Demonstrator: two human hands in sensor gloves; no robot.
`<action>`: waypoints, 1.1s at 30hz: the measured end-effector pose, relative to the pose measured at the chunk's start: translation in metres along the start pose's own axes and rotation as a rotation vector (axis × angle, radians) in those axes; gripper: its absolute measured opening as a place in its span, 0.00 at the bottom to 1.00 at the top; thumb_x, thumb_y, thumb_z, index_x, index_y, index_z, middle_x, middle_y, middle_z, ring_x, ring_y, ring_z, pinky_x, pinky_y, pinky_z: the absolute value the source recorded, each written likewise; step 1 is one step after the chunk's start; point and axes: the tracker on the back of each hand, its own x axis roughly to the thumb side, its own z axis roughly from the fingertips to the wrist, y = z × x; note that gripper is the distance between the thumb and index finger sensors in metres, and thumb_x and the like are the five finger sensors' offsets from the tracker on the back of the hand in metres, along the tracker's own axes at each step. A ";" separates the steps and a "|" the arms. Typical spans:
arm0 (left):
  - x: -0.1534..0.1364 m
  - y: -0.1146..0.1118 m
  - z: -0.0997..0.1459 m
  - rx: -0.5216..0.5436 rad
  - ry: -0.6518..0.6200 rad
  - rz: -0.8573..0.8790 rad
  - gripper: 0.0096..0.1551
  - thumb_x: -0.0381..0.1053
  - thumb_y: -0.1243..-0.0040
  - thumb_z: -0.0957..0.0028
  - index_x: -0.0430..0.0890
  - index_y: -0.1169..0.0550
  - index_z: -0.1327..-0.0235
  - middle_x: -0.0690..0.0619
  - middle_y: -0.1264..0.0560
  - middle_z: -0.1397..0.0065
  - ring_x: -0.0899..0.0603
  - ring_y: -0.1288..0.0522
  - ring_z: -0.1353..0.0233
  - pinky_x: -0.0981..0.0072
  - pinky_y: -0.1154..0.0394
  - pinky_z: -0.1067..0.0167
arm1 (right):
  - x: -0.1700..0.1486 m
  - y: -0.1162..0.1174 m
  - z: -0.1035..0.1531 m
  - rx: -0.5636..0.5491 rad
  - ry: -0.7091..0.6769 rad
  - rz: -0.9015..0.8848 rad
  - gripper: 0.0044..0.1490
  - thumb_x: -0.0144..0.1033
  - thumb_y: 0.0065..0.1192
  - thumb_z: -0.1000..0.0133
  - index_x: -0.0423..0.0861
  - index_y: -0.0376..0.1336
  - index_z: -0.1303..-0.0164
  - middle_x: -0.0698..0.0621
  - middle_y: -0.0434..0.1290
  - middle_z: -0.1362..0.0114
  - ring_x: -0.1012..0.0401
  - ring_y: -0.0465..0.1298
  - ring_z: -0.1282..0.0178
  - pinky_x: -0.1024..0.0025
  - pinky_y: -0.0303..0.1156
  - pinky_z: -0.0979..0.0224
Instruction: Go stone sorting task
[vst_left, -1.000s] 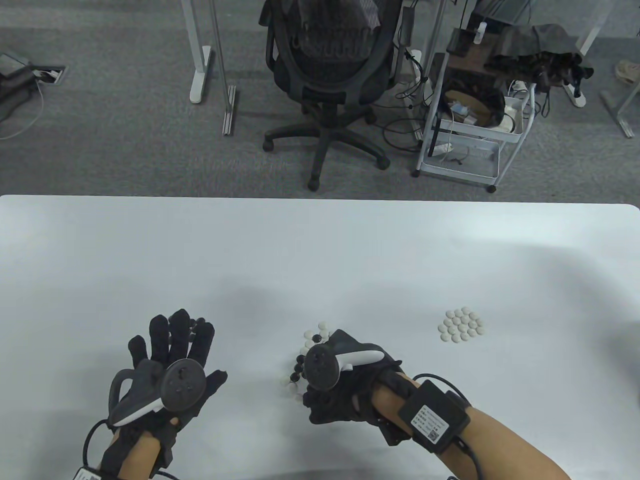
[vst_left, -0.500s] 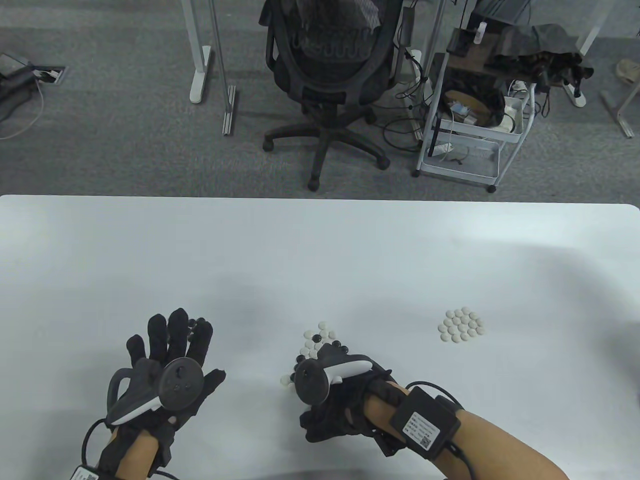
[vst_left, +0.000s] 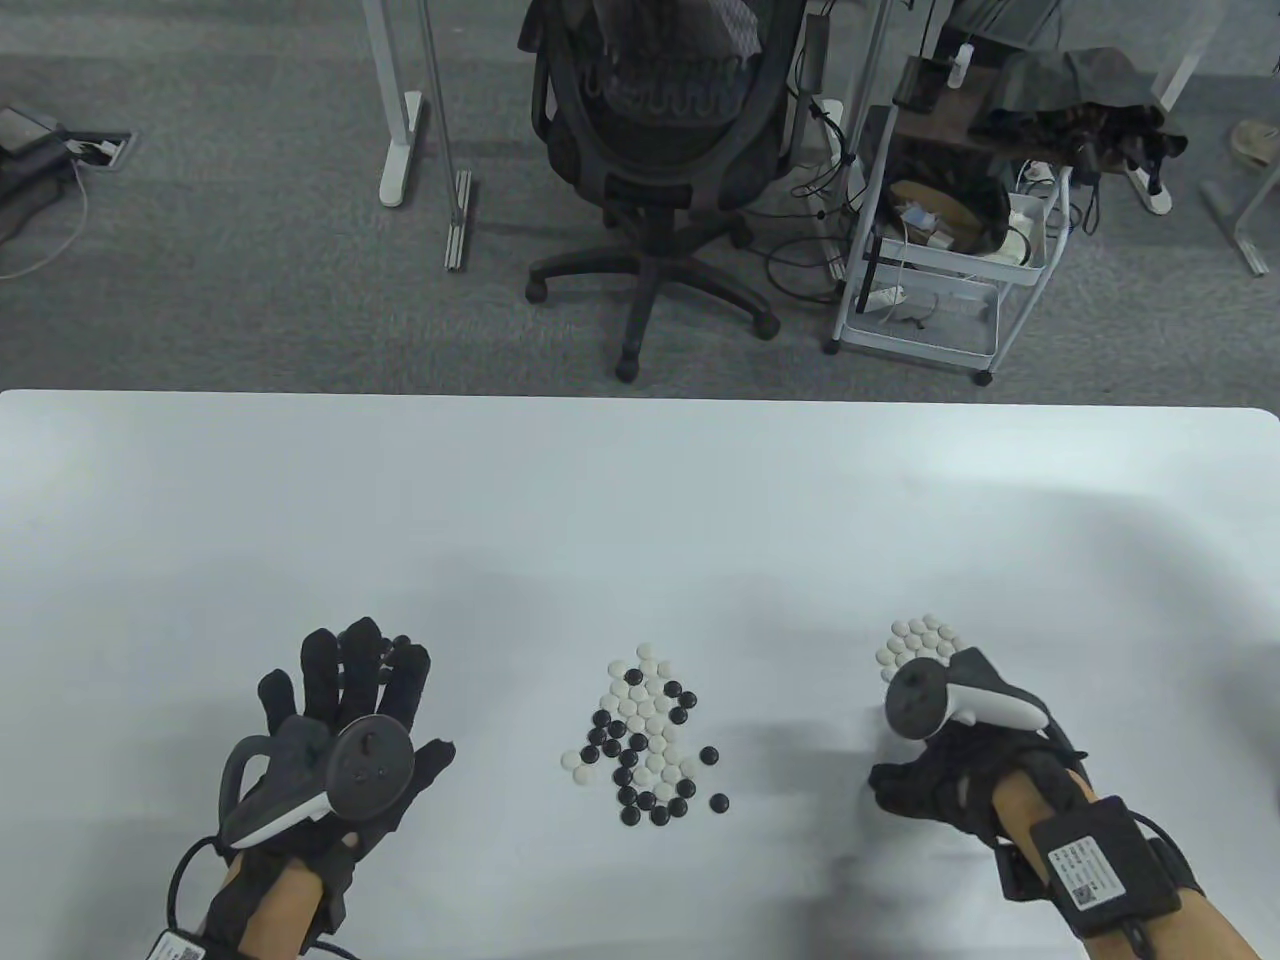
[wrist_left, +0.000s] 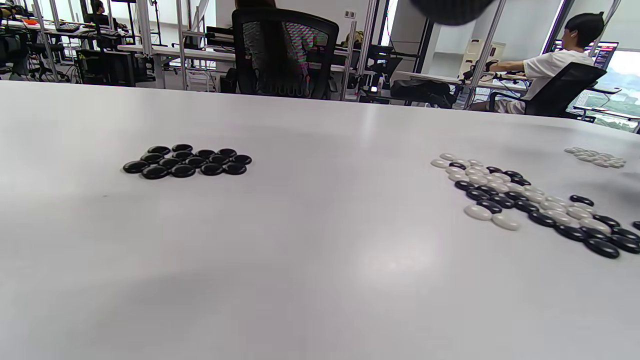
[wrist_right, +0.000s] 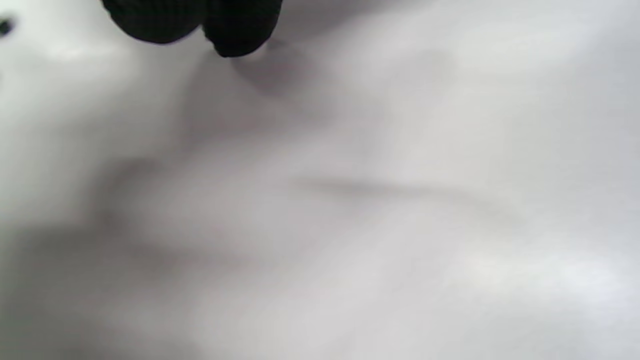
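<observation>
Roughly midway: white pile (vst_left: 922, 645) lower right, black pile (wrist_left: 187, 161) lower left beneath left hand (vst_left: 335, 740), fingers spread; mixed stones (vst_left: 645, 730) centre unsorted on tabletop (vst_left: 640, 500); right hand (vst_left: 950, 760) fingers' state indiscernible.

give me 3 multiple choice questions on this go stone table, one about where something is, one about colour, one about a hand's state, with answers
1. Where is the mixed pile?
A. between the two hands
B. on the chair
C. at the table's far edge

2. What colour are the stones in the sorted pile by the right hand?
A. black
B. white
C. mixed

3. How is the left hand?
A. fist on a stone
C. pinching a white stone
B. fingers spread straight

Answers:
1 A, the table view shows it mid-table between the hands.
2 B, every stone there is white; the black pile shows in the left wrist view.
3 B, the fingers are splayed, no grip on anything.
</observation>
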 end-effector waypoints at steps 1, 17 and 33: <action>0.000 0.000 0.000 0.000 0.002 0.000 0.46 0.62 0.63 0.32 0.41 0.61 0.13 0.25 0.76 0.18 0.18 0.78 0.27 0.12 0.72 0.40 | -0.008 -0.004 -0.002 -0.020 0.020 -0.017 0.33 0.54 0.44 0.39 0.58 0.53 0.22 0.39 0.21 0.20 0.33 0.18 0.28 0.20 0.24 0.35; -0.004 -0.001 -0.001 -0.022 0.027 0.015 0.46 0.62 0.63 0.32 0.41 0.61 0.13 0.25 0.75 0.18 0.18 0.78 0.27 0.13 0.72 0.40 | -0.053 -0.037 -0.029 -0.083 0.146 -0.214 0.35 0.55 0.44 0.39 0.59 0.50 0.20 0.39 0.19 0.21 0.34 0.18 0.28 0.20 0.24 0.35; -0.007 0.000 -0.001 -0.010 0.024 0.015 0.47 0.62 0.63 0.32 0.41 0.61 0.13 0.25 0.76 0.18 0.18 0.78 0.27 0.13 0.72 0.40 | 0.071 -0.065 0.007 -0.123 -0.175 -0.008 0.37 0.55 0.44 0.39 0.52 0.59 0.21 0.38 0.23 0.19 0.33 0.19 0.28 0.20 0.25 0.35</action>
